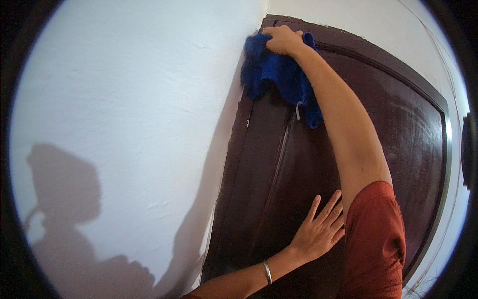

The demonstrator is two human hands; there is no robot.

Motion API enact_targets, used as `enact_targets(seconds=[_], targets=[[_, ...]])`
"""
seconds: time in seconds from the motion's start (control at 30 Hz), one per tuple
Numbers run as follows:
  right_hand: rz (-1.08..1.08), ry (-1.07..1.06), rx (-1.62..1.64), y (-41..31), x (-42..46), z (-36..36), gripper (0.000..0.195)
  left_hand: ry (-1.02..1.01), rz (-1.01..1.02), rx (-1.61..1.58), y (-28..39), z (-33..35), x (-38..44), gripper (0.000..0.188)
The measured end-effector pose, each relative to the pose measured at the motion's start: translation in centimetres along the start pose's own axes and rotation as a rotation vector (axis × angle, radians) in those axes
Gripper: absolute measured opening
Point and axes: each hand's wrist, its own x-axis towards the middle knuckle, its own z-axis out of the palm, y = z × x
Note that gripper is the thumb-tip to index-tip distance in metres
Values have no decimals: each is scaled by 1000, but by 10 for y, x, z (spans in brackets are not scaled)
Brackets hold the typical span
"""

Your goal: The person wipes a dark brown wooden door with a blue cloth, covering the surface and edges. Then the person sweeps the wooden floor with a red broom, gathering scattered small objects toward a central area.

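Note:
My right hand (284, 39) is raised at the upper left corner of a dark brown door (310, 160), gripping a blue cloth (274, 71). The cloth hangs in folds over the door's upper part and frame, with a small white tag (298, 111) at its lower edge. Lower down, my left hand (317, 233) lies against the door with fingers spread and nothing held. A silver-coloured bangle (267, 272) circles the left wrist. My right arm, in a red-brown sleeve, crosses in front of the door and hides part of it, and perhaps the edge of the left hand.
A white wall (130, 93) meets the door frame (233, 164) on the left and carries shadows of a person. Above and to the right is more pale wall (336, 11), with thin cables (440, 56) running down it. A dark object (469, 149) stands at the right rim.

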Motion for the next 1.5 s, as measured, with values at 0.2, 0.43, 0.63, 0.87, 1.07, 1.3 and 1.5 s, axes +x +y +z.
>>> enact_targets(seconds=[0.2,0.43,0.63,0.87,1.07,1.3,1.5], targets=[[-220,152,-57,-24,-59,4,53,146,-24,-3,4,10,-5,56],[-348,351,138,-6,-95,24,42,35,-47,-11,4,1,-27,61],[-50,386,138,16,-43,18,44,71,-23,-83,1,7,-31,58],[141,158,-82,0,21,15,50,114,12,-192,-5,14,-36,50],[161,131,12,-15,25,7,49,45,31,-168,-9,13,-39,45],[13,296,-162,-17,7,22,40,72,16,-193,-7,15,-38,46],[-321,187,-295,-43,-87,24,34,118,-1,-185,-1,8,-33,58]])
